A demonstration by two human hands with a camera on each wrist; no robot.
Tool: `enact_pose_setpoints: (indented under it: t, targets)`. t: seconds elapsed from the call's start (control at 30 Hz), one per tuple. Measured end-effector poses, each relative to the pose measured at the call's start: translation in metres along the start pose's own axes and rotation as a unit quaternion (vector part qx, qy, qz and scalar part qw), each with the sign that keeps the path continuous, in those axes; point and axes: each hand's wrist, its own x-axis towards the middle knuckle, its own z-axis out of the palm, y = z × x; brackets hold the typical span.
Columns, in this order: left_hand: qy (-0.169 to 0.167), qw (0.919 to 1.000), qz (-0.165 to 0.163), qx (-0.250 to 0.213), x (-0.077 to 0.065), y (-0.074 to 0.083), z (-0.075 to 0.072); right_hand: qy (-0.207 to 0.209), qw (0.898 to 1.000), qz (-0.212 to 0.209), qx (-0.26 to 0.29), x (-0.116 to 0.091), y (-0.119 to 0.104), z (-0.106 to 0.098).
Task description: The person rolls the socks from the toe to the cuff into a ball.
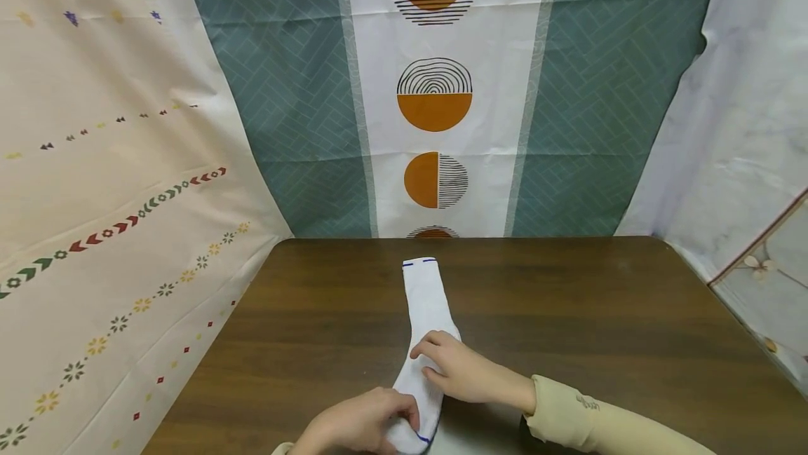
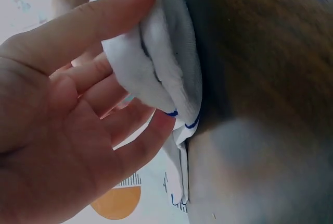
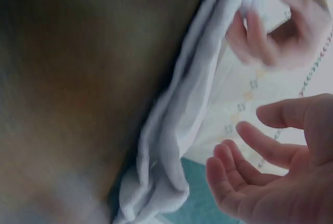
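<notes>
A pair of white socks [image 1: 428, 301] with blue stitching at toe and cuff lies lengthwise on the table, one laid on the other. The left wrist view shows the two layers of the socks [image 2: 130, 67] side by side. At the near toe end, my left hand [image 1: 369, 416] pinches the socks, thumb on one face and fingers at the other. My right hand [image 1: 463, 367] hovers by the middle of the socks, fingers loosely bent. In the right wrist view the right hand [image 3: 286, 166] stands apart from the fabric and holds nothing.
The dark brown wooden table [image 1: 568, 301] extends on both sides of the socks. A teal and white patterned curtain [image 1: 290, 90] hangs behind its far edge. Cream cloth with printed motifs [image 1: 126, 181] hangs at the left, and pale cloth [image 1: 745, 146] at the right.
</notes>
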Motion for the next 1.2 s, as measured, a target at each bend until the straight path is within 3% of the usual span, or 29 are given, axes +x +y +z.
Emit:
enact_pose_setpoints:
  t: [0.37, 0.53, 0.7, 0.83, 0.93, 1.03, 1.1, 1.2]
  targets:
    - [0.006, 1.0000, -0.003, -0.006, 0.006, -0.001, -0.002, 0.064, 0.996, -0.066, -0.019, -0.024, -0.024, 0.005]
    - [-0.015, 0.9996, -0.007, -0.021, 0.009, -0.003, -0.005, 0.014, 0.992, -0.116, -0.041, -0.028, -0.031, 0.004]
    - [-0.032, 0.9939, -0.042, -0.097, 0.012, -0.005, -0.006, -0.051, 0.981, -0.168, -0.083, -0.031, -0.035, 0.004]
    - [-0.028, 0.9940, -0.043, -0.097, 0.015, -0.006, -0.004, -0.069, 0.971, -0.204, -0.106, -0.030, -0.038, 0.009]
    - [-0.016, 0.9889, -0.082, -0.122, 0.017, -0.008, -0.003, -0.074, 0.967, -0.220, -0.109, -0.027, -0.040, 0.012]
    - [0.006, 0.9744, -0.142, -0.174, 0.019, -0.009, 0.000, -0.099, 0.965, -0.221, -0.101, -0.025, -0.043, 0.015]
    - [0.018, 0.9674, -0.168, -0.189, 0.020, -0.011, 0.002, -0.115, 0.962, -0.219, -0.119, -0.023, -0.047, 0.018]
    - [0.022, 0.9661, -0.179, -0.185, 0.022, -0.012, 0.004, -0.119, 0.950, -0.222, -0.183, -0.018, -0.053, 0.021]
